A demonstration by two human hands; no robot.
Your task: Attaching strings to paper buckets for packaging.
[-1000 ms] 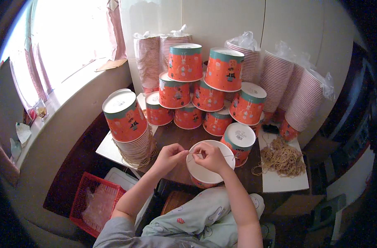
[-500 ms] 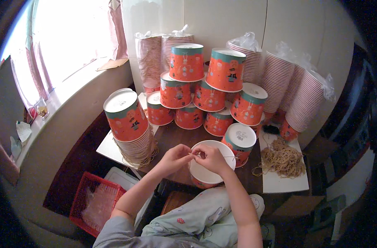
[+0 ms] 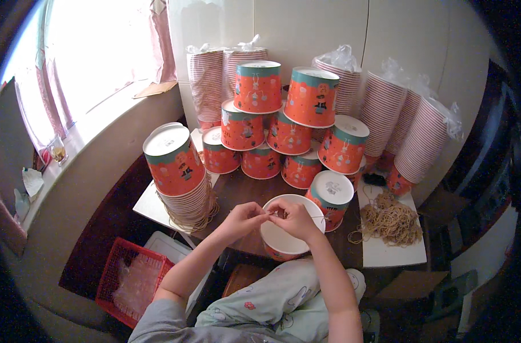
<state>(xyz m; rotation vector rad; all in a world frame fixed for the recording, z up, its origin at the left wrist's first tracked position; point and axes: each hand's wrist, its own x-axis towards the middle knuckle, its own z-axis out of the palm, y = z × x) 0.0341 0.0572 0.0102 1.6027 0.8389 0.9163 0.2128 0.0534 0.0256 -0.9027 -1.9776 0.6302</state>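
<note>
Head cam's got left hand (image 3: 243,219) and right hand (image 3: 293,219) pinching string (image 3: 319,217) close together, probably for control, above the tub (image 3: 284,241).

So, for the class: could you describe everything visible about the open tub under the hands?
The open tub is round and looks like card, smooth white inside, with some orange outer wall showing below its pale rim. It is mouth-up at the brown table's near edge. The left hand is by its left rim, the right hand over its mouth; a thin cord runs right from there, across the rim. Whether either hand touches it is unclear.
</note>
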